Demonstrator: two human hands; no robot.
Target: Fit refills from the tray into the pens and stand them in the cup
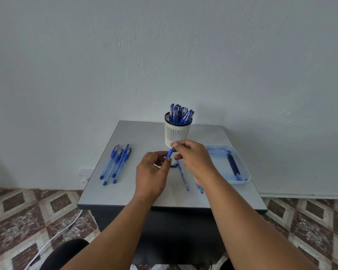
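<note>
My left hand (pixel 152 172) holds a blue pen (pixel 169 153) by its barrel, just in front of the white slotted cup (pixel 177 136). My right hand (pixel 195 159) pinches the pen's upper tip between thumb and fingers. The cup stands at the back of the grey table (pixel 133 188) and holds several blue pens (pixel 180 114). A pale blue tray (pixel 242 172) on the right carries a few dark refills (pixel 233 165). Three capped pens (pixel 116 163) lie in a row on the left. A pen cap (pixel 174 165) and a thin blue part (pixel 183 177) lie on the table under my hands.
Another thin blue piece (pixel 200 189) pokes out from beneath my right wrist. The table backs onto a plain wall. A white cable (pixel 66 228) runs over the patterned floor tiles at the left, below a wall socket (pixel 84 172).
</note>
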